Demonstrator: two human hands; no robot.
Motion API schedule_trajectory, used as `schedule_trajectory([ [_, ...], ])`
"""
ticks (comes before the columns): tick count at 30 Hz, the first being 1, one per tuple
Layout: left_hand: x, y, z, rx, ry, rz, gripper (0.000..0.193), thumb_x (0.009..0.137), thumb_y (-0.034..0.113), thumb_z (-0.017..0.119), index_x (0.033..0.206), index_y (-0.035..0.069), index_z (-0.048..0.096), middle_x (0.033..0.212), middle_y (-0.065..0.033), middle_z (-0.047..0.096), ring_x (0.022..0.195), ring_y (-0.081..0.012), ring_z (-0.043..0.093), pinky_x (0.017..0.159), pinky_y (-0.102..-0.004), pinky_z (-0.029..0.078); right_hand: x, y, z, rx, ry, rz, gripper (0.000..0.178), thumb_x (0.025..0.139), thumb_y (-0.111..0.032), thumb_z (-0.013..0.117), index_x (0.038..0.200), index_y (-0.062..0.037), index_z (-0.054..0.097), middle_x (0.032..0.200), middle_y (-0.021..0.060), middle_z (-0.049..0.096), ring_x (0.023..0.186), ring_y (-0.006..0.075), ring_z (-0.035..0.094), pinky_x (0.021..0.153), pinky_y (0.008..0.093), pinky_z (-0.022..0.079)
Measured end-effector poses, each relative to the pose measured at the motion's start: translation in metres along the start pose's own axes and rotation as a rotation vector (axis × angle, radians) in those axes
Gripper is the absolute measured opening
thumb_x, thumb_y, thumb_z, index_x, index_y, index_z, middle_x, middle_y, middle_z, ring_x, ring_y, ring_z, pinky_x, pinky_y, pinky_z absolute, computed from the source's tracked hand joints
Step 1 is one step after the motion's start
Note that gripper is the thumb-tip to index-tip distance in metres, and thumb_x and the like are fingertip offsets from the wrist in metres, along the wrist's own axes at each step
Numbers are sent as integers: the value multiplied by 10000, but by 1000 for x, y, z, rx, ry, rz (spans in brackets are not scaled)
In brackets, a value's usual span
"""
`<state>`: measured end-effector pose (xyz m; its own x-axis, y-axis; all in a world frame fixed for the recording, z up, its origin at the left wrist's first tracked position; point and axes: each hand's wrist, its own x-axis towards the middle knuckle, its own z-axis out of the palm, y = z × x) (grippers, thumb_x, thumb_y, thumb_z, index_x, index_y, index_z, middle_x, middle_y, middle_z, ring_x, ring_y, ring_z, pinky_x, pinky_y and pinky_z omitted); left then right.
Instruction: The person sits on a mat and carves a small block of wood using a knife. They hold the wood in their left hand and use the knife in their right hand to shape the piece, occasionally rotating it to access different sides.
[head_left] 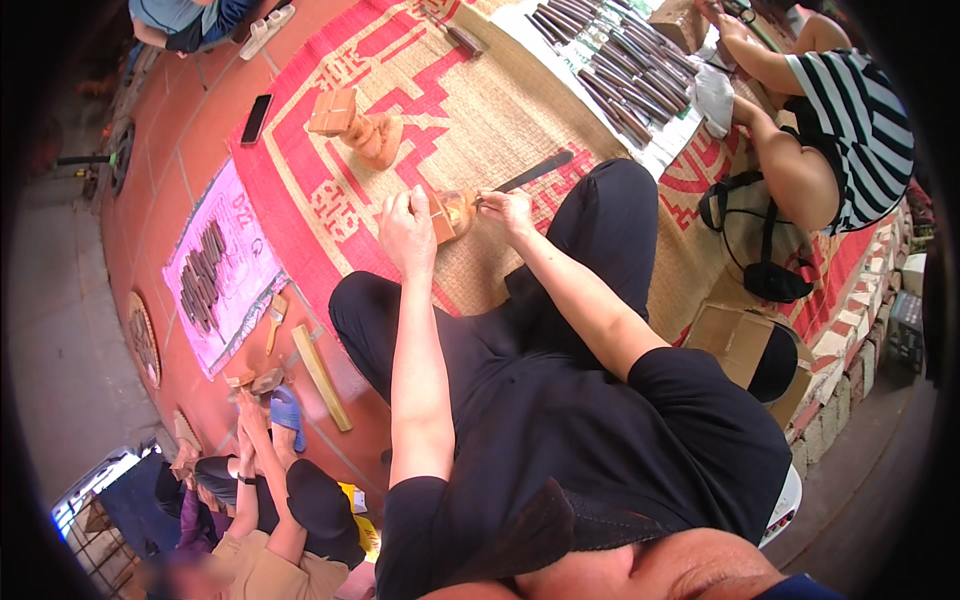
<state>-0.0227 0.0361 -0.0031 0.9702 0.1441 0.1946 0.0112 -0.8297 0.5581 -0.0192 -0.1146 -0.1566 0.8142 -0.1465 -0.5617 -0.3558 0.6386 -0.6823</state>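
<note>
My left hand (408, 232) is closed round the side of a small carved wooden block (455, 217), holding it above the mat in front of my lap. The fingers of my right hand (510, 212) pinch a thin tool, mostly hidden, whose dark tip meets the block's right side. Just beyond that hand a long dark strip with a rounded end (540, 171) slants up to the right; I cannot tell whether it lies on the mat or belongs to the held tool. Farther off, a larger carved wooden figure with a square base (372, 138) rests on the mat.
Many dark-handled carving tools (635, 75) cover a white cloth at far right. More lie on a pink sheet (232, 295) at left, near a brush (276, 322) and a wooden strip (322, 378). A phone (256, 119) sits at the mat's edge. Other people sit around; a cardboard box (728, 335) stands right.
</note>
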Motion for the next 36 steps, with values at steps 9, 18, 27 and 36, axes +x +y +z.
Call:
schedule_trajectory([
  [9, 2, 0, 1, 16, 42, 14, 363, 942, 348, 502, 841, 26, 634, 854, -139, 601, 827, -339, 583, 728, -432, 450, -6, 4, 2, -77, -8, -53, 147, 767, -48, 720, 883, 40, 701, 911, 84, 692, 780, 125, 651, 657, 229, 529],
  [18, 0, -2, 0, 5, 43, 23, 359, 942, 347, 506, 840, 29, 636, 834, -142, 589, 809, -348, 579, 714, -431, 451, -8, 0, 7, -132, 12, -72, 140, 787, -45, 702, 852, 71, 659, 957, 136, 700, 857, 200, 685, 729, 265, 561],
  [27, 1, -4, 3, 10, 41, 25, 345, 939, 340, 519, 849, 31, 643, 855, -143, 605, 821, -342, 590, 711, -431, 455, 0, 2, 4, -293, 29, -87, 156, 796, -98, 712, 831, 47, 665, 836, 105, 687, 757, 183, 674, 670, 274, 545],
  [36, 1, -4, 2, 26, 29, 13, 340, 937, 340, 523, 868, 35, 657, 852, -138, 608, 817, -333, 592, 721, -425, 455, -7, -5, 13, -127, -53, -108, 131, 798, -84, 683, 859, 30, 709, 897, 78, 697, 789, 137, 655, 692, 260, 538],
])
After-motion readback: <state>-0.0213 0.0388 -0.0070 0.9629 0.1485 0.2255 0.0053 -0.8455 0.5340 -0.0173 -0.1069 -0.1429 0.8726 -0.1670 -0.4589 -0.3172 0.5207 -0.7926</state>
